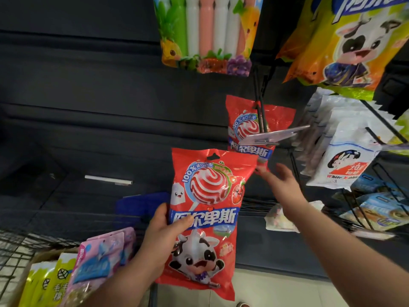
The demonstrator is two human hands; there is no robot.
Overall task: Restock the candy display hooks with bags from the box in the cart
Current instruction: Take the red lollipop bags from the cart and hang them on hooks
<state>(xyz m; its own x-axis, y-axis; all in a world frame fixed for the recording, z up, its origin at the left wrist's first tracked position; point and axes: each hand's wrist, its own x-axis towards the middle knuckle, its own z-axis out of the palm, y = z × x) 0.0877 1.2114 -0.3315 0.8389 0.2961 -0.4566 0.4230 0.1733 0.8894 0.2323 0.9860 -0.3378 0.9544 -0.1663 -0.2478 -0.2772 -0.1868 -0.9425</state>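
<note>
Left hand [163, 235] holds the red lollipop bag [205, 209] upright at centre frame. The thumb is clamped across the blue name band and the other fingers are hidden behind, a firm hold on its left edge. At two o'clock from it the hung red bag [250, 127], same design, sits on the black hook [261, 114], and a clear price tag holder [274, 135] crosses its front. Right hand [281, 182] reaches for that one, fingers [263, 172] straight and loosely spread, tips at its bottom corner. Whether they touch it I cannot tell. Down at seven o'clock is the cardboard box [42, 258] in the wire cart [13, 244], with pink bags [97, 262] and yellow-green bags [51, 282] standing inside. At three o'clock white rabbit-print bags [345, 160] hang in a row. At twelve there's a fruit-print pack [205, 34], and at one an orange cow bag [354, 45].
</note>
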